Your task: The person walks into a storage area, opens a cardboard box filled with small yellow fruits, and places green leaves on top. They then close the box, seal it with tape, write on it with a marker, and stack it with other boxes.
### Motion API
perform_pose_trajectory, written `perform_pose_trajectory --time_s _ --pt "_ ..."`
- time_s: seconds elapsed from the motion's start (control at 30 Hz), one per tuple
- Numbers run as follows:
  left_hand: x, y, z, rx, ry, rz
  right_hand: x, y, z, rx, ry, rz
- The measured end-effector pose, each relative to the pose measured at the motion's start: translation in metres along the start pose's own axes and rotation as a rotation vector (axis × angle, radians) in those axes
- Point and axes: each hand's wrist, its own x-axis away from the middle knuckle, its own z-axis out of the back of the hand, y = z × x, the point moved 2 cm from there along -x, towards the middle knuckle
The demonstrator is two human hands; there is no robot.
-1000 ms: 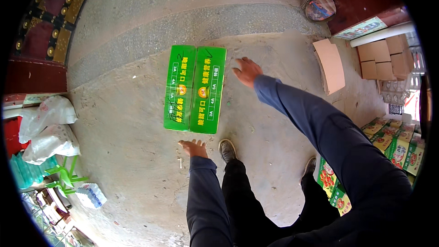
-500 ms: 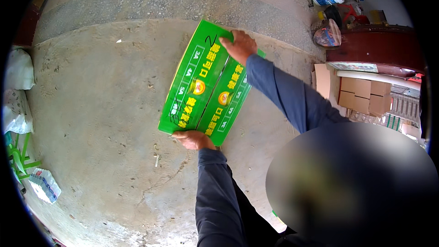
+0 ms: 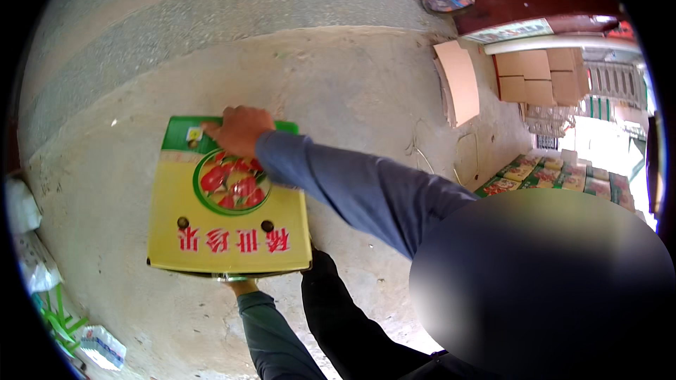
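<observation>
A yellow and green fruit carton (image 3: 176,200) hangs over the concrete floor at left of centre, its yellow side with a round picture of red fruit facing me. My right hand (image 3: 243,130) grips the green band along its far edge, the thumb lying on the carton's face. Under the near edge, my left hand (image 3: 243,286) supports the carton from below. Most of that hand's fingers are hidden behind the carton, where a strip of shiny clear tape shows.
Stacked fruit cartons (image 3: 542,176) stand at the right, with brown cardboard boxes (image 3: 539,74) behind them. Flat cardboard sheets (image 3: 459,84) lean nearby. White sacks (image 3: 35,260), a green plastic stool (image 3: 60,320) and a wrapped bottle pack (image 3: 103,347) are at the left.
The carton has turned from its green flapped face to its yellow pictured side and moved left and nearer. Both hands have kept hold of it. My view has swung to the right.
</observation>
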Motion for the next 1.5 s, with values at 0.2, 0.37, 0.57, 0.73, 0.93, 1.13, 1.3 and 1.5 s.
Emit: perform_pose_trajectory --time_s 0.2,0.37,0.57,0.73,0.93,1.13,1.3,1.5 --pt "0.036 -0.021 -0.052 -0.105 0.268 0.093 0.075 0.155 0.027 -0.214 -0.03 -0.346" --pt "0.086 -0.033 -0.1 -0.365 0.146 0.047 0.222 0.285 0.046 -0.441 0.119 -0.688" --pt "0.179 -0.139 -0.25 -0.63 -0.175 0.284 0.409 0.403 0.108 -0.54 0.33 -0.928" --pt "0.241 -0.25 -0.34 -0.868 -0.355 0.451 0.589 0.482 0.131 -0.426 0.595 -0.911" --pt "0.36 -0.4 -0.497 -1.34 -0.728 0.337 0.745 0.499 0.084 -1.421 1.224 -1.207" --pt "0.549 -0.609 -0.584 -1.754 -1.365 0.047 0.821 0.513 0.051 -2.553 1.929 -0.677" --pt "0.73 -0.779 -0.575 -2.054 -1.938 -0.298 0.866 0.544 0.036 -2.484 2.222 -0.539" --pt "0.918 -0.935 -0.509 -1.786 -2.664 -0.546 0.887 0.628 0.05 -2.66 2.332 -0.565"
